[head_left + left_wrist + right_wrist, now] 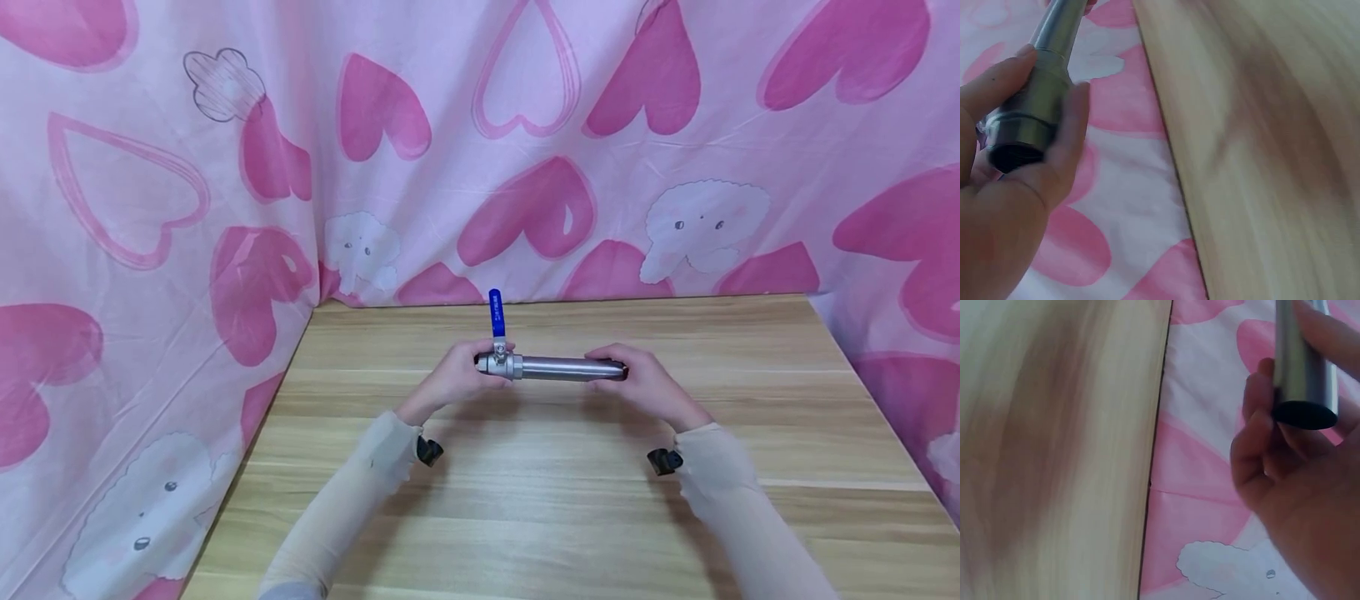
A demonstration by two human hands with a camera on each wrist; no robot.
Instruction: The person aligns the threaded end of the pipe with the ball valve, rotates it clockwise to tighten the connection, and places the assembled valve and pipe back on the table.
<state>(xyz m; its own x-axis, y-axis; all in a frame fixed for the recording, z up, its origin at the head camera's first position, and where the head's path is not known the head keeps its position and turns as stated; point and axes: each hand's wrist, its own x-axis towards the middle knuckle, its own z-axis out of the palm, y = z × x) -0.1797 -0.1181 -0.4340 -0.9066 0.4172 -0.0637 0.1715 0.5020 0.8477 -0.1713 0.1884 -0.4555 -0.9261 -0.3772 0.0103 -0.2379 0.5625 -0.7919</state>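
Note:
A steel pipe [562, 368] with a ball valve [497, 364] on its left end is held level above the table, one hand at each end. The valve's blue lever handle [497, 313] points away from me, toward the back curtain. My left hand [459, 372] grips the valve end, its thumb and fingers around the valve body [1029, 119] in the left wrist view. At the plain end, my right hand [643, 379] curls its fingers and thumb round the pipe. The pipe's dark open end [1305, 415] faces the right wrist camera.
Under the hands lies a wood-grain table [525, 517], with soft shadows of the arms on it. A pink curtain [420, 192] printed with hearts and white animals hangs along the back and both sides. Small black wrist cameras [664, 461] sit at both cuffs.

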